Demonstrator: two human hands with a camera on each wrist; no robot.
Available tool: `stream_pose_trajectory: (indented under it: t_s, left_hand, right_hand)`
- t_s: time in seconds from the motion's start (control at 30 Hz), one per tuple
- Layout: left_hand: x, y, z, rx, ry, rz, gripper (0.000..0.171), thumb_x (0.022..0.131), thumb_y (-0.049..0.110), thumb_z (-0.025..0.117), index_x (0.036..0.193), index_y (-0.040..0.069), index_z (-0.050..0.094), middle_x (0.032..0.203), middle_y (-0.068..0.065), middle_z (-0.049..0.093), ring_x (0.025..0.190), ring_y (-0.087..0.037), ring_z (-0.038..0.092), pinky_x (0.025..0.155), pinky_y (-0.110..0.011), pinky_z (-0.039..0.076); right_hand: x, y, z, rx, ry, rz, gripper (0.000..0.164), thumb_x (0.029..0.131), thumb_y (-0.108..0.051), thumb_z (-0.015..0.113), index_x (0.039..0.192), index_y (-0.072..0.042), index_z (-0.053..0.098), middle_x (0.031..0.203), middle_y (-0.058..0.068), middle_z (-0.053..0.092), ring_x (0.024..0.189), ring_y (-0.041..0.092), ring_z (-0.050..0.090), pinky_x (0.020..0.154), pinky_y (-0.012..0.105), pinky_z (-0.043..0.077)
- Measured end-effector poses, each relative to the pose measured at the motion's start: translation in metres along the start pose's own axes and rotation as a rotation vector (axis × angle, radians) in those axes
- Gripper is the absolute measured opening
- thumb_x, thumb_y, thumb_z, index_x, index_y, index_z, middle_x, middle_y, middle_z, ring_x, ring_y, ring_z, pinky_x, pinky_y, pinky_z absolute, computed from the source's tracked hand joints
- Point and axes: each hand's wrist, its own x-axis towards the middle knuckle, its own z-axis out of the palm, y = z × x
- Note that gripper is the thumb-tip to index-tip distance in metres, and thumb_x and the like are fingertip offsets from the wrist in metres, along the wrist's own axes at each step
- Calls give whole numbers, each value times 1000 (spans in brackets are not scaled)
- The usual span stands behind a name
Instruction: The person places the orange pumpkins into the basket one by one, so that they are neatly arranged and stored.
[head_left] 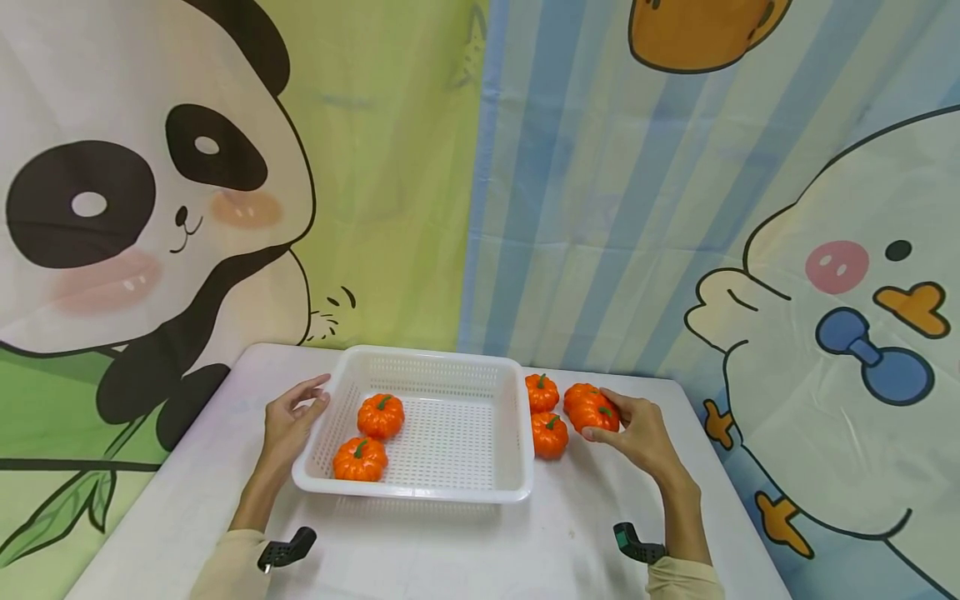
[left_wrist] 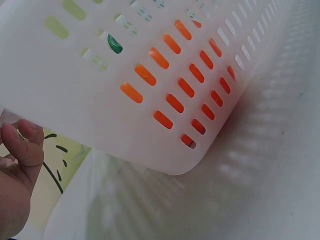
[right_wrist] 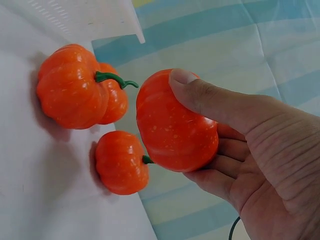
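My right hand (head_left: 637,429) grips a small orange pumpkin (right_wrist: 172,125) with a green stem, thumb on one side and fingers on the other. Right behind it, partly hidden in the head view, is another pumpkin (head_left: 577,393). Two more pumpkins, one farther back (head_left: 542,392) and one nearer (head_left: 550,436), sit against the right side of a white perforated plastic basket (head_left: 416,493). Inside the basket, at its left, lie two pumpkins, a rear one (head_left: 380,417) and a front one (head_left: 360,460). My left hand (head_left: 291,423) is at the basket's left rim, fingers loosely bent, holding nothing.
The basket stands on a white table (head_left: 570,517), toward its back edge. Behind the table hangs a printed curtain (head_left: 555,208) with a panda at left and a white bird at right. Each wrist wears a black camera device, left (head_left: 288,550) and right (head_left: 637,543).
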Motion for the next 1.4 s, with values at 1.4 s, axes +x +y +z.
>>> stream_pose_trajectory:
  t_s: [1.4]
  left_hand:
    - [-1,1,0,0,8,19,43,98,15,64,139,2,58,117,-20,60,75,-11,62,65,-18,56]
  right_hand:
    - [16,-38,1,18,-55,-85,82,75,-34,90,143,-6,55,133,12,68,115,29,70,90,38,60]
